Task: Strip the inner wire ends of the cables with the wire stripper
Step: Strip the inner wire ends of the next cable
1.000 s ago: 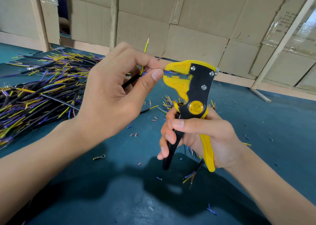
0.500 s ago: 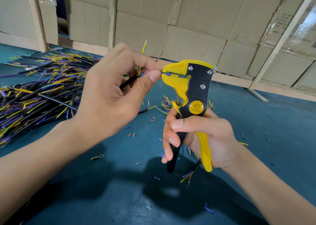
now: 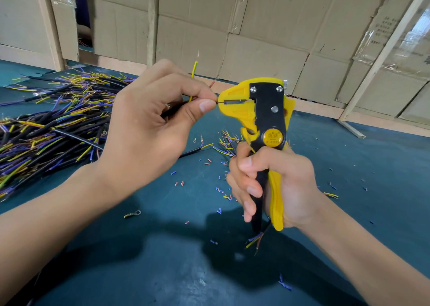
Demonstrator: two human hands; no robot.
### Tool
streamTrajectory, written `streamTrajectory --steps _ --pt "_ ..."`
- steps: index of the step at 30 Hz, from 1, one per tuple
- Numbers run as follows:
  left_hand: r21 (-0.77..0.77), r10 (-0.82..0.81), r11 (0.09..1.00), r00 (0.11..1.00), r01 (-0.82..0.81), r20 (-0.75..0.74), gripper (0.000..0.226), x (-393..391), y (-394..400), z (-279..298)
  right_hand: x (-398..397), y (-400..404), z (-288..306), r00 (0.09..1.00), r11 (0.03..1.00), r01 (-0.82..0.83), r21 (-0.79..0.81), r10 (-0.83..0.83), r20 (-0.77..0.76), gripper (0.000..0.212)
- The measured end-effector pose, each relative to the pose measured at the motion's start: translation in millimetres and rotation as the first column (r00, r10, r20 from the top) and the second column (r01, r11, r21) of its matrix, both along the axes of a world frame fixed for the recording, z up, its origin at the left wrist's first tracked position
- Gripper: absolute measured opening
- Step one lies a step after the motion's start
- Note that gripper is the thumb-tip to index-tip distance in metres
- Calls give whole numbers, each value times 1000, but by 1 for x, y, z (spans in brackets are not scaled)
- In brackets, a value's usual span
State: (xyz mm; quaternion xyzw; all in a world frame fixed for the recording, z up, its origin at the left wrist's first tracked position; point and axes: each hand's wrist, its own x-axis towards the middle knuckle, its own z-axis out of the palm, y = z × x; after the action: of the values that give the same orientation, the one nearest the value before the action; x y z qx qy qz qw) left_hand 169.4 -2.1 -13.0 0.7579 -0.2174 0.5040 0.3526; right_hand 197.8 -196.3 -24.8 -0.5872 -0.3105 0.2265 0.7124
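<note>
My right hand (image 3: 277,184) grips the handles of a yellow and black wire stripper (image 3: 265,117), held upright with its jaws pointing left. The handles are squeezed close together. My left hand (image 3: 149,128) pinches a thin blue inner wire (image 3: 221,102) between thumb and forefinger, and its end lies in the stripper's jaws. A yellow inner wire (image 3: 193,73) of the same black cable sticks up above my fingers. The cable's black sheath (image 3: 172,111) shows inside my curled fingers.
A large heap of black cables (image 3: 46,124) with yellow, blue and pink inner wires lies on the green table (image 3: 139,270) at the left. Several cut insulation bits (image 3: 181,184) dot the middle. A smaller cable bundle (image 3: 226,142) lies behind the stripper. Cardboard walls (image 3: 256,26) stand at the back.
My right hand has squeezed the stripper's handles closer together, and the jaws have closed on the blue wire. My left hand keeps pinching the wire in place.
</note>
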Motion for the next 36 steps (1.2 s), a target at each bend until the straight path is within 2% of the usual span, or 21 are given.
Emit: streamTrajectory --steps 7,12,16,19,23,28,34,36 --pt "27 16 1000 1000 -16 -1 6 0 0 1 4 -6 4 999 998 -48 -35 48 1 17" --pt "77 5 997 999 -3 -33 22 2 4 1 8 -12 9 999 998 -25 -56 27 30 15" --pt "48 -31 998 998 33 -49 27 1 1 1 10 -15 12 998 999 -35 -35 37 50 17" --pt "7 -65 998 995 65 -80 24 0 0 1 11 -14 11 998 1000 -20 19 19 56 11" --pt "-7 -88 996 989 88 -122 19 -1 -1 -1 11 -9 7 999 988 54 147 -53 -11 8" --pt "68 -125 988 980 137 -153 22 1 -4 -6 13 -5 3 983 960 184 211 -183 -22 21" --pt "225 -176 949 964 220 -201 32 5 -6 -11 14 -4 2 970 955 232 184 -241 31 12" --pt "232 -183 945 961 230 -206 37 6 -6 -13 15 -4 1 965 956 254 149 -261 27 8"
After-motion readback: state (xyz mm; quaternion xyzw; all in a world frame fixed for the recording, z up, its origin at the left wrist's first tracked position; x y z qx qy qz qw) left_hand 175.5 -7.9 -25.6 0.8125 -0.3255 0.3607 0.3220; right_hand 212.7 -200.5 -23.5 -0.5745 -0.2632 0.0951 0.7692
